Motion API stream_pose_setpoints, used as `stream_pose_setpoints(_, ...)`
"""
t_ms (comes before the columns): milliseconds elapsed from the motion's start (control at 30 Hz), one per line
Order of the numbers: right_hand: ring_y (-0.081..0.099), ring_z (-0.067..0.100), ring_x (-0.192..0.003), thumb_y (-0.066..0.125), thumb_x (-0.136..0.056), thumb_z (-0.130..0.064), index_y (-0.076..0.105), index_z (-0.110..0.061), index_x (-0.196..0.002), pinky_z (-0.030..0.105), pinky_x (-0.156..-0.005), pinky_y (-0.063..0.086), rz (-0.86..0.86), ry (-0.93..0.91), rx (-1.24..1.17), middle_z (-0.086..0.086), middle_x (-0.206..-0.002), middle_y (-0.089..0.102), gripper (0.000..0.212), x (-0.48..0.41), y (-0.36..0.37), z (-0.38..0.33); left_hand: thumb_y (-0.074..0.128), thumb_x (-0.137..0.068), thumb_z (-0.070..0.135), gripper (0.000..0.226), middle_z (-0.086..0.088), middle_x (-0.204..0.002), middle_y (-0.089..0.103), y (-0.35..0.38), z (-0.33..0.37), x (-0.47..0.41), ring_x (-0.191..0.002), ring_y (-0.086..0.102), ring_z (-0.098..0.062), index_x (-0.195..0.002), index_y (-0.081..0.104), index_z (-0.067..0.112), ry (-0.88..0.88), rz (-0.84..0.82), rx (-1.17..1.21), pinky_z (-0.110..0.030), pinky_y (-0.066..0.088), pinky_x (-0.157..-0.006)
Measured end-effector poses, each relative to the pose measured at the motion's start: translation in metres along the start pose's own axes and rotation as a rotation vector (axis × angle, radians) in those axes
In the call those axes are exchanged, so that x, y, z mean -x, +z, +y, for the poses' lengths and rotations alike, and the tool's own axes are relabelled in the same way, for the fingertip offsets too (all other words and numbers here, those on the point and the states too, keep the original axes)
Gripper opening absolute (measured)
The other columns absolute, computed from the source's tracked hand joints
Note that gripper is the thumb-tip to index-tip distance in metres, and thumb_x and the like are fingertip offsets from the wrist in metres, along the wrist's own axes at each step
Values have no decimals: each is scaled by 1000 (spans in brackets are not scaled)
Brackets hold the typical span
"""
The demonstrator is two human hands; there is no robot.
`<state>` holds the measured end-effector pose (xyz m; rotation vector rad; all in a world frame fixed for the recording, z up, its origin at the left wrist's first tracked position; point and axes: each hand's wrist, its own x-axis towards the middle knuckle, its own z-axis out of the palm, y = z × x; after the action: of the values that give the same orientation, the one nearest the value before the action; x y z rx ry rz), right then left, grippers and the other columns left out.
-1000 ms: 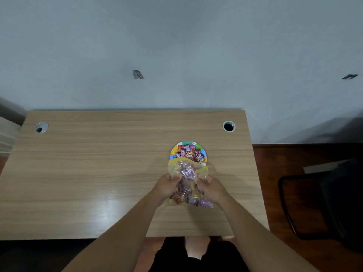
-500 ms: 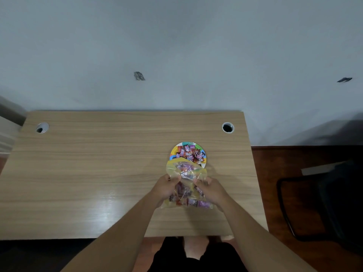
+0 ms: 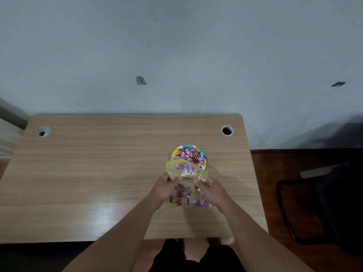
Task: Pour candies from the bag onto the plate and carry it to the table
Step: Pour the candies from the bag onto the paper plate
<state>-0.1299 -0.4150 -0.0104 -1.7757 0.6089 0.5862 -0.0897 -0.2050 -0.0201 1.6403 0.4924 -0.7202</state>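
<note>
A clear plastic candy bag (image 3: 185, 173) with a yellow rim is held over the desk, its open mouth lying on the near edge of a small colourful plate (image 3: 203, 155). Wrapped candies (image 3: 189, 155) are heaped on the plate, and more fill the bag's lower part. My left hand (image 3: 164, 188) grips the bag's left side. My right hand (image 3: 213, 190) grips its right side. The bag hides the plate's near rim.
The wooden desk (image 3: 98, 173) stands against a grey wall, with cable holes at the back left (image 3: 44, 131) and back right (image 3: 227, 130). A dark chair (image 3: 324, 203) stands on the floor to the right. My legs show below the desk's front edge.
Both hands keep their grip on the bag, whose mouth stays at the plate's near edge. The pile of candies on the plate looks a little larger.
</note>
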Motion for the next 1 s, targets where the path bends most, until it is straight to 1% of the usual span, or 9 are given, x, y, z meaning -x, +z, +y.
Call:
stream_pose_setpoints(67,76,18,-85,74,-101,-42,78,-22,-103,40,-81,62,1,-3,-9,-4,-88,78,21,2,1,-1,78,-98,33,9,6,-95,80,0,-1,1,-80,72,-7,-101,79,25,2,20,2,-14,54,-60)
stream_pose_setpoints(100,78,22,-90,73,-101,-41,78,-20,-106,44,-83,64,2,0,-20,-1,-93,81,22,2,2,-1,79,-97,31,7,4,-95,81,0,-1,2,-76,72,-6,-99,79,24,-1,28,10,-15,54,-60)
stream_pose_setpoints(233,81,29,-107,73,-102,-38,79,-16,-121,53,-99,63,4,-1,-52,6,-111,85,29,5,3,-3,82,-95,22,11,-12,-111,85,2,-3,2,-100,82,-27,-103,80,14,-30,44,94,-41,66,-89)
stream_pose_setpoints(400,81,26,-107,74,-102,-34,81,-20,-116,51,-99,63,15,-6,-88,3,-109,86,22,9,4,-6,83,-94,24,26,-12,-108,85,3,-3,4,-105,82,-32,-113,79,6,-57,74,114,-51,65,-99)
stream_pose_setpoints(600,80,30,-110,73,-103,-33,79,-14,-118,50,-95,63,23,-1,-95,9,-113,84,25,11,4,-9,82,-94,35,31,-10,-111,85,1,3,5,-100,82,-24,-113,75,11,-48,53,87,-34,64,-82)
stream_pose_setpoints(700,80,32,-103,74,-101,-40,79,-12,-112,37,-81,60,35,1,-99,7,-106,84,30,12,2,-9,81,-93,44,41,-6,-115,83,-2,6,8,-110,79,-25,-120,73,14,-26,22,82,-35,62,-83)
stream_pose_setpoints(800,66,20,-75,71,-100,-50,78,-17,-100,29,-67,48,62,20,-118,-11,-76,74,34,12,-3,-12,77,-95,49,44,-5,-122,82,-4,13,13,-113,78,-24,-128,74,20,14,-20,135,-41,62,-97)
stream_pose_setpoints(933,67,13,-83,65,-100,-61,83,-21,-104,31,-74,54,86,16,-177,0,-93,79,44,8,-12,-21,67,-104,44,38,-7,-110,82,-9,25,16,-85,75,-19,-123,77,14,52,-40,195,-32,59,-74)
stream_pose_setpoints(1000,63,11,-73,69,-97,-60,84,-24,-91,26,-68,51,97,-21,-209,-1,-82,77,39,8,-18,-27,63,-108,35,35,-13,-108,78,-15,33,16,-80,72,-21,-120,75,5,73,-48,227,-34,57,-74)
